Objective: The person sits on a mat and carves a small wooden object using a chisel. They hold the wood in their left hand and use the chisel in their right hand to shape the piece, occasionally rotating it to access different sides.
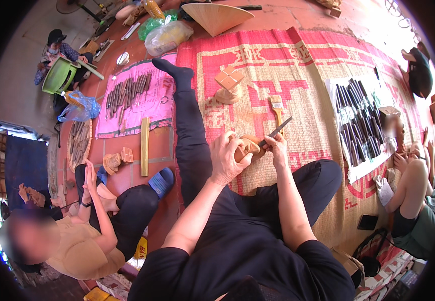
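Note:
My left hand (227, 158) is wrapped round a small orange-brown wood carving (250, 144) above my lap. In my right hand (276, 149) is a slim dark carving chisel (282, 125), its far end pointing up and to the right. The chisel's near end meets the right side of the carving; the exact contact is too small to tell. Just beyond my hands a flat brush (276, 103) with a pale wooden handle lies on the red and straw-coloured mat (257, 120). Farther off stands another carved wooden piece with a square, grooved top (229, 79).
Rows of chisels lie on a pink cloth (164, 118) at left and a white sheet (355, 173) at right. A wooden strip (145, 150) and another carving (112, 163) rest on the tiles. People sit at both sides. A conical hat (217, 17) lies at the back.

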Motion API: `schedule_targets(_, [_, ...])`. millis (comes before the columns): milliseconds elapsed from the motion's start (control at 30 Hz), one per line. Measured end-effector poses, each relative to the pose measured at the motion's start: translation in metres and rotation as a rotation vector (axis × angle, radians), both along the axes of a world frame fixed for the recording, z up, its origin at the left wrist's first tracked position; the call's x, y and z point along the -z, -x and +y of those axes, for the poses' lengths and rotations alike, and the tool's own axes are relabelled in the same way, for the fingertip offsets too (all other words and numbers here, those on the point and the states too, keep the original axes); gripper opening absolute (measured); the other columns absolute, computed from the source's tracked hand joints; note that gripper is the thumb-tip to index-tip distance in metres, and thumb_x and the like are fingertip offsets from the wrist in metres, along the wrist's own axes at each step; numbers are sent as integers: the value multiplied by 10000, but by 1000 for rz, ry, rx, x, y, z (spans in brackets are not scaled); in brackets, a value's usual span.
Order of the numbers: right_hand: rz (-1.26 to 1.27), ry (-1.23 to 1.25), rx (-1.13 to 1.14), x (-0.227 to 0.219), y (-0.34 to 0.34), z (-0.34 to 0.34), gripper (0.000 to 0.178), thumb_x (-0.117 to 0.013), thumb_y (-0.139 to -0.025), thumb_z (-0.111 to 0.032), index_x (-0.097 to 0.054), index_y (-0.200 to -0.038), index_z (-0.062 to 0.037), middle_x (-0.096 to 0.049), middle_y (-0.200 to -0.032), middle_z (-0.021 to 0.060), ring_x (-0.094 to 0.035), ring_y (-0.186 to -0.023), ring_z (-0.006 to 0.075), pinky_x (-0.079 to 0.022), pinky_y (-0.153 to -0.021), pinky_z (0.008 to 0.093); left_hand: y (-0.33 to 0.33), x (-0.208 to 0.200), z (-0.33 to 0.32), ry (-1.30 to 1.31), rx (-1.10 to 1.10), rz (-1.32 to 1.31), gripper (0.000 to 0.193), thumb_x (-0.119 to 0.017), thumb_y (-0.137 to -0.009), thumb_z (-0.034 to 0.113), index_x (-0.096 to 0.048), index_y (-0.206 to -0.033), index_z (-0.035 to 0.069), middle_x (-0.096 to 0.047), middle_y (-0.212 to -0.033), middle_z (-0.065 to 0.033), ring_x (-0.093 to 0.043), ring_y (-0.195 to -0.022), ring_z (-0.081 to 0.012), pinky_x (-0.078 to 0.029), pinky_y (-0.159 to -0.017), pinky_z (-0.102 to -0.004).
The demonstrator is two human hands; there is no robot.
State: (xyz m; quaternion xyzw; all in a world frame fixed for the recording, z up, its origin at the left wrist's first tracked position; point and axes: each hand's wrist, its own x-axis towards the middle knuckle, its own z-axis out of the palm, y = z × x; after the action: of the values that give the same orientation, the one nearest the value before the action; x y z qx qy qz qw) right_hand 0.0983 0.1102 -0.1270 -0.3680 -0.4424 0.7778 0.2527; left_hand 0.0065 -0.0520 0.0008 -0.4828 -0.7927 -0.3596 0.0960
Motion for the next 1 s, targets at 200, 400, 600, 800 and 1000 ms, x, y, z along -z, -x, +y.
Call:
schedule_targets(200, [-68, -18, 234, 17, -8, 13, 113, -635, -795, -47, -529, -760, -67, -567, -634, 13, -521, -467, 87, -415, -433, 201, -6, -2, 9, -24, 27, 19, 365, -717, -605, 270, -541, -887, 121, -504, -1044, -95, -522, -929, -281, -374, -817, -436])
schedule_targets(400, [56, 102, 107, 5, -4, 11, 99, -636, -810, -46, -538, -810, -56, -585, -624, 29, -577, -495, 101, -457, -437, 189, -3, 1, 5, 16, -8, 12, 334, -717, -618, 272, -561, -874, 123, -520, -1053, -104, -532, -959, -265, -381, -840, -412])
schedule_targets(600, [-79, 23, 219, 21, -11, 19, 134, -631, -801, -25, -510, -755, -61, -590, -645, 35, -586, -507, 105, -486, -459, 210, -4, -3, 7, -33, 17, 18, 340, -714, -598, 255, -550, -863, 118, -520, -1038, -95, -525, -929, -286, -390, -803, -420])
schedule_targets(800, [34, 146, 63, -4, -1, 8, 157, -663, -772, -6, -508, -783, -33, -605, -682, 72, -614, -520, 138, -509, -479, 221, -3, 0, 3, -12, 14, 13, 339, -717, -609, 259, -562, -878, 122, -532, -1059, -106, -539, -968, -264, -379, -846, -406])
schedule_targets(1000, [-53, 38, 173, 7, -9, 21, 114, -646, -780, -34, -533, -788, -46, -593, -661, 41, -593, -513, 120, -499, -482, 220, -6, -2, 8, 0, 64, 5, 335, -716, -608, 260, -562, -877, 131, -533, -1062, -111, -541, -972, -276, -383, -846, -419])
